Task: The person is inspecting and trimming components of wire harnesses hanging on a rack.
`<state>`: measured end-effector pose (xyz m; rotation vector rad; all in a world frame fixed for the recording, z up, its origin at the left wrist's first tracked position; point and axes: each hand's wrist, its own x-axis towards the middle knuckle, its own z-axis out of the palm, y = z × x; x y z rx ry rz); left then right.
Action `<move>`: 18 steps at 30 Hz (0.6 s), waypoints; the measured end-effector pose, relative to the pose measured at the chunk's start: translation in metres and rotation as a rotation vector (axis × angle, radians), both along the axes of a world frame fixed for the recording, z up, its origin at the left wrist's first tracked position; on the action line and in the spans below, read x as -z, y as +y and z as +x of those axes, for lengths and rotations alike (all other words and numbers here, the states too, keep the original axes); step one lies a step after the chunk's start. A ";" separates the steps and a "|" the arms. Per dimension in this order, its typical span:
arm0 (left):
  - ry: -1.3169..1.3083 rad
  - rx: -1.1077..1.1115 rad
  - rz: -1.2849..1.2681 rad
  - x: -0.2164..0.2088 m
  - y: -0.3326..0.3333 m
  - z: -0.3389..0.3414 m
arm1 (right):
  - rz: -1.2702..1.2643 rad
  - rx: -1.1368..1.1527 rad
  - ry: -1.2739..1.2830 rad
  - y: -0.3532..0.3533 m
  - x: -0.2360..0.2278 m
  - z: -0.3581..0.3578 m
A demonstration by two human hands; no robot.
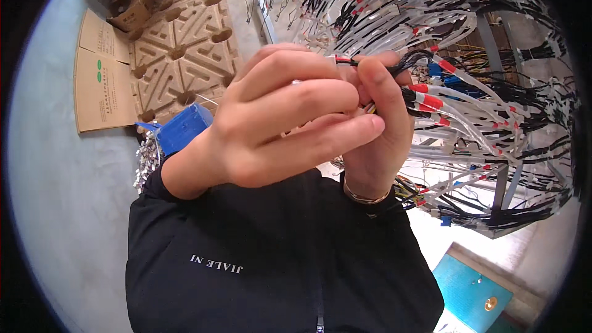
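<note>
In front of my chest both hands meet around thin wires. My left hand (283,120) is closed, its fingers curled toward the right fingertips. At its index finger shows the edge of a small white connector (334,59) with red and black wires (346,61) coming out. My right hand (388,108), a bracelet (364,197) at its wrist, is closed around a wire harness (414,60) with black sleeving. A few yellowish wires (370,108) show between the hands. The left thumb and most of the pinch are hidden behind the left fingers.
On the right, a rack (501,188) carries many hanging wire harnesses (456,120) with black and clear sleeves and red bands. At left are a blue box (184,129), a bunch of white connectors (147,163), a moulded brown pallet (185,55) and cardboard boxes (102,77).
</note>
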<state>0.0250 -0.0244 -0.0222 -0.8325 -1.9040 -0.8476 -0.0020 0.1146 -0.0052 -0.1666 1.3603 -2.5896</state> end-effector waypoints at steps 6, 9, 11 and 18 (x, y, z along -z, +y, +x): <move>-0.004 0.097 0.028 -0.003 -0.006 -0.010 | -0.047 -0.031 0.017 0.001 0.008 -0.003; -0.095 0.199 0.169 -0.004 -0.010 -0.015 | -0.069 0.009 -0.024 -0.003 0.003 0.002; -0.286 0.269 0.311 -0.006 -0.011 -0.011 | -0.182 -0.101 -0.002 0.003 0.006 0.001; -0.553 0.449 0.623 0.001 -0.009 -0.003 | -0.094 -0.137 0.251 0.009 0.014 0.003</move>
